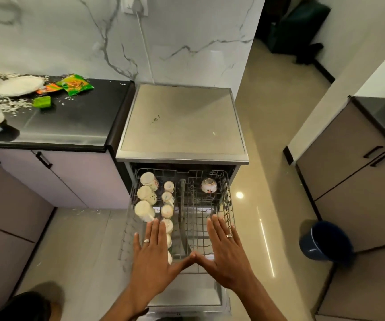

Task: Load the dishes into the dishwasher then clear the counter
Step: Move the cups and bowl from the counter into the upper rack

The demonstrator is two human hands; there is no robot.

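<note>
Both hands, left (154, 256) and right (227, 253), flat with thumbs touching over the pulled-out dishwasher rack (229, 205) holding cups (148, 194) and a bowl (208, 185).

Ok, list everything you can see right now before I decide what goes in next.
dishwasher: one, steel, beside counter, open
upper rack: one, grey wire, pulled out
cups: about nine visible, cream, upside down, rack's left side
bowl: one, white floral, upside down, rack's back right
plates: at least two, white, counter's back left
snack packets: green and orange, on counter
sponge: one, green, on counter
bucket: one, blue, on floor
left hand: flat, over rack
right hand: flat, over rack
</note>
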